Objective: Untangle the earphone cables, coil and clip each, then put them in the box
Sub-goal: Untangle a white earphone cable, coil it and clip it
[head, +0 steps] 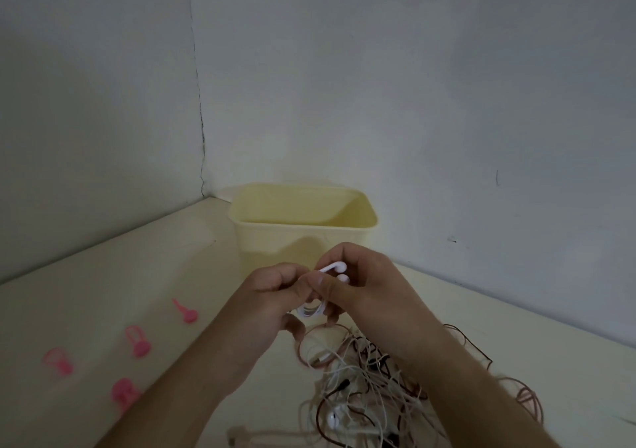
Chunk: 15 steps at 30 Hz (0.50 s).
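Both hands raised together just in front of the pale yellow box (303, 237), fingers touching around a small white earphone coil (311, 310). Left hand (275, 296) curled, thumb and fingers pinching the looped white cable from the left side. Right hand (361, 282) curled too, thumb pressed across the coil's front, fingers wrapped behind, two white earbuds (339, 272) poking up between its fingertips. Coil held clear of the table (103, 292), loops hanging just below the thumbs. Beneath the wrists, on the tabletop, a tangled heap of cables (364, 389), white, pinkish and dark strands knotted together, untouched by either hand. Off to the left, well apart from the hands, four pink clips (137, 341) lying on the table. Box standing open in the corner against the wall (447, 103)
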Motion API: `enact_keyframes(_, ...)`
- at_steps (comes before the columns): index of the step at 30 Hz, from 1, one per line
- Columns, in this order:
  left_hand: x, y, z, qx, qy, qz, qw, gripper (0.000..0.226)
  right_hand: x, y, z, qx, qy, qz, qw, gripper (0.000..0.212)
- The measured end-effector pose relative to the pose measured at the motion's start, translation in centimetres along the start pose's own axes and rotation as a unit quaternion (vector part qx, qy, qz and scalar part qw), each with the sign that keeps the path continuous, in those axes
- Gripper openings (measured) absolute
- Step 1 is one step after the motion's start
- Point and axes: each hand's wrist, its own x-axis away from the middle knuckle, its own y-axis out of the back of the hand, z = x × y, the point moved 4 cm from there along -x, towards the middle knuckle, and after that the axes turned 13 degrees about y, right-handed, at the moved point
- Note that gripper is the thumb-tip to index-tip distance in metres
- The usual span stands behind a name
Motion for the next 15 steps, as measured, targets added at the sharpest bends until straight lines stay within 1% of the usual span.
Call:
enact_keyframes(3,-0.09,0.25,0.02,-0.011,0.011,-0.010,1.000,0.025,-0.13,0.12,0.04,0.005,0.025,-0.011,1.000,0.009)
enact_keyframes(7,0.04,0.26,-0.39,-0.023,0.004,-0.030,0.999,0.028,-0.17,0.25,-0.12,0.002,0.044,-0.039,0.998,0.012)
enact_keyframes(10,-0.05,0.52,-0.52,-0.027,-0.012,-0.061,0.998,0.026,-0.17,0.04,-0.28,-0.016,0.036,-0.059,0.997,0.013)
enact_keyframes(14,0.12,0.85,-0.47,-0.040,-0.027,-0.092,0.995,0.014,-0.22,-0.11,-0.51,-0.043,0.016,-0.087,0.995,0.014)
enact_keyframes(15,0.32,1.09,-0.51,-0.037,-0.030,-0.099,0.994,0.015,-0.27,-0.27,-0.59,-0.048,0.012,-0.087,0.995,0.014)
